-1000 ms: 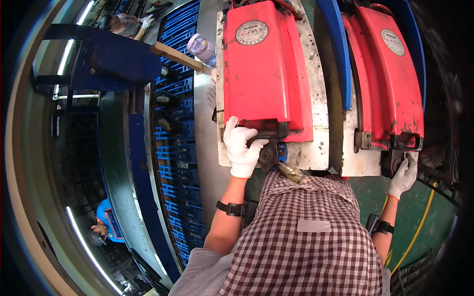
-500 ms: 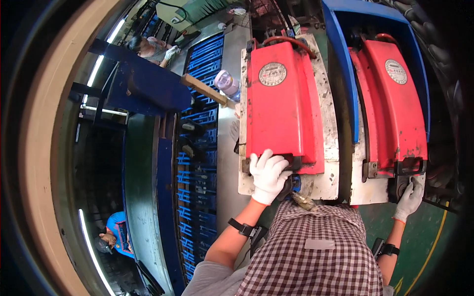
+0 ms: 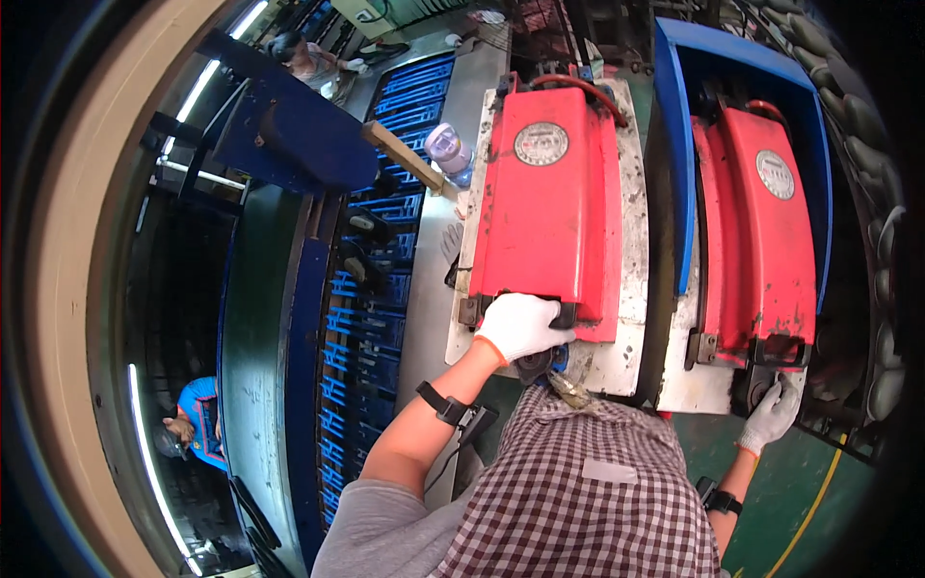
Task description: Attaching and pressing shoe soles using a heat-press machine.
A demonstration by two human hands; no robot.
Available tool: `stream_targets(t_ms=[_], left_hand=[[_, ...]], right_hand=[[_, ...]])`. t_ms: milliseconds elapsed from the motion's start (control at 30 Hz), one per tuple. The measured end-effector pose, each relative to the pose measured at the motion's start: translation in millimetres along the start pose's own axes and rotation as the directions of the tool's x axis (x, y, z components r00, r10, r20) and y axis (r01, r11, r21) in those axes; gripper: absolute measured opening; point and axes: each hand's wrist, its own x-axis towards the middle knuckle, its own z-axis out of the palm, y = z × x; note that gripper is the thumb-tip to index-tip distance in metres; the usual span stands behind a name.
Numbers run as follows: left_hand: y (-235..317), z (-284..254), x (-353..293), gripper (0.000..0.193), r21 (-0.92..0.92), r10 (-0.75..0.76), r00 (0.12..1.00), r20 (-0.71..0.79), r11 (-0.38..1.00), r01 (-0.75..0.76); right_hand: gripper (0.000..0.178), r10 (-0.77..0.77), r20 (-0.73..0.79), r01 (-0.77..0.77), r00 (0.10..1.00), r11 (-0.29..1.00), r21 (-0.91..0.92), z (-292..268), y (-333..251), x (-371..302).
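Observation:
My left hand (image 3: 521, 326), in a white glove, is closed over the black handle (image 3: 564, 315) at the near end of the left red machine cover (image 3: 540, 212). Its fingertips are tucked out of sight. Farther right, my gloved right hand (image 3: 774, 412) has its fingers curled on a black rounded fitting (image 3: 753, 387). That fitting sits under the near end of the right red cover (image 3: 766, 231). Both covers are down on pale, worn base plates. A round label (image 3: 541, 144) marks the left cover.
A blue hood (image 3: 737, 48) surrounds the right machine's far end and sides. To the left runs a conveyor with blue racks (image 3: 409, 96). A clear plastic bottle (image 3: 447, 149) and a grey glove (image 3: 452, 241) lie near the left machine. Two other people are at the left.
My left hand has gone from spread fingers on the cover's front edge to a closed grip at its handle. My right hand stays at the black fitting. The view has shifted slightly.

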Motion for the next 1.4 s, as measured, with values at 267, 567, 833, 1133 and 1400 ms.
stream_targets(t_ms=[267, 567, 833, 1133, 1400], left_hand=[[1.0, 2.0, -4.4, 0.047, -0.031, -0.068, 0.992, 0.105, 0.997, 0.072], [-1.3, 0.6, -7.3, 0.044, 0.0, -0.074, 0.99, 0.122, 0.997, 0.075], [-1.5, 2.3, -7.6, 0.041, -0.032, -0.076, 0.994, 0.079, 0.996, 0.079], [-1.4, 7.4, -6.8, 0.04, -0.017, -0.093, 0.993, 0.07, 0.995, 0.095], [-3.8, 8.0, -7.4, 0.04, -0.022, -0.092, 0.993, 0.078, 0.995, 0.094]], right_hand=[[0.025, -0.021, 0.003, 0.021, 1.0, 0.999, -0.048, -5.1, -5.5, -2.8], [0.024, -0.033, -0.035, 0.033, 0.999, 0.999, -0.017, -6.4, -15.1, -4.3], [0.023, -0.028, -0.067, 0.027, 0.997, 1.0, -0.016, -5.5, -18.8, -4.4], [0.024, -0.039, -0.062, 0.039, 0.997, 0.999, 0.002, 1.9, -2.7, -6.8], [0.024, -0.025, -0.059, 0.026, 0.998, 1.0, 0.017, 0.8, -8.6, -5.5]])
